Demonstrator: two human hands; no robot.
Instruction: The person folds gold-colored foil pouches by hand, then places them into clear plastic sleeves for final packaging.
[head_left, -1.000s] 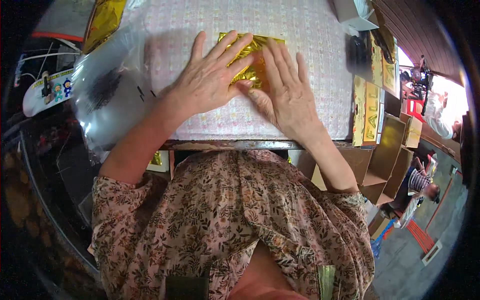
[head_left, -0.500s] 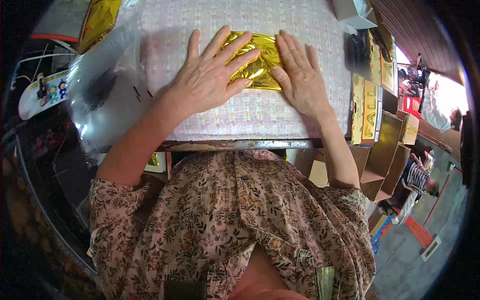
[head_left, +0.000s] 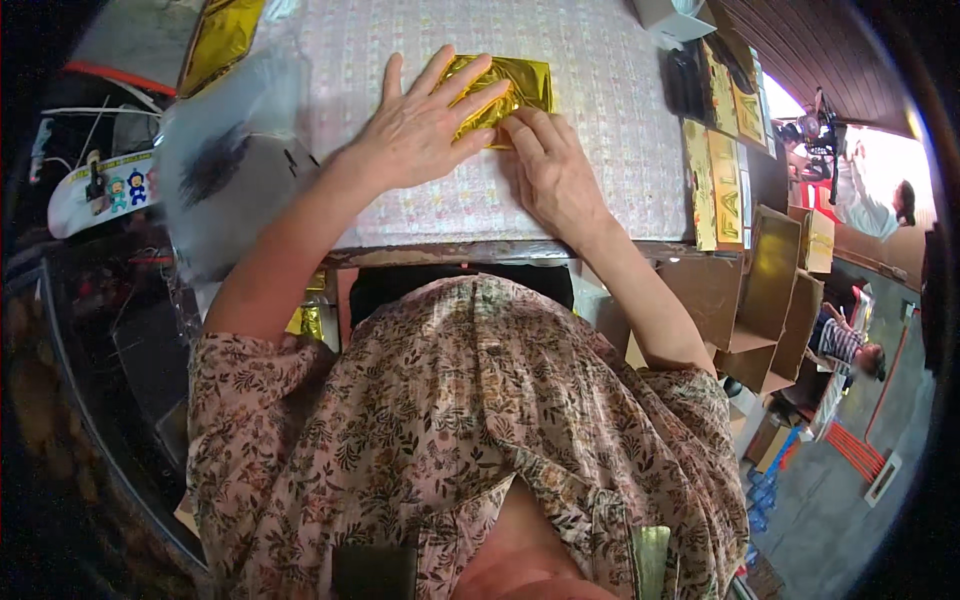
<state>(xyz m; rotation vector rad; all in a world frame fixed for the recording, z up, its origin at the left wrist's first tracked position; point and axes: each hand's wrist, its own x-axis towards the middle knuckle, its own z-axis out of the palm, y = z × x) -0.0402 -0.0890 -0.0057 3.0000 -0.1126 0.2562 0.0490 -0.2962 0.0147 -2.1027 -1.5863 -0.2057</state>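
Note:
A shiny gold foil packet (head_left: 532, 84) lies flat on the pale checked cloth (head_left: 610, 120) in front of me. My left hand (head_left: 418, 132) rests spread over its left part, fingers apart and reaching across the foil. At the packet's lower right side, my right hand (head_left: 552, 168) is closed, its bent fingers drawn together at the near edge of the foil. The tips of the right fingers are partly hidden, and so is the foil under my left palm.
Clear plastic sheeting (head_left: 235, 150) lies left of my forearm, with more gold foil (head_left: 222, 40) beyond it. Printed yellow cartons (head_left: 725, 190) line the table's right side, near a white box (head_left: 675, 18). Open cardboard boxes (head_left: 765, 270) stand below. Other people are at far right.
My right hand has gone from lying flat at the packet's right edge to bent, closed fingers at its near edge, lower and further left. The left hand stays spread on the foil.

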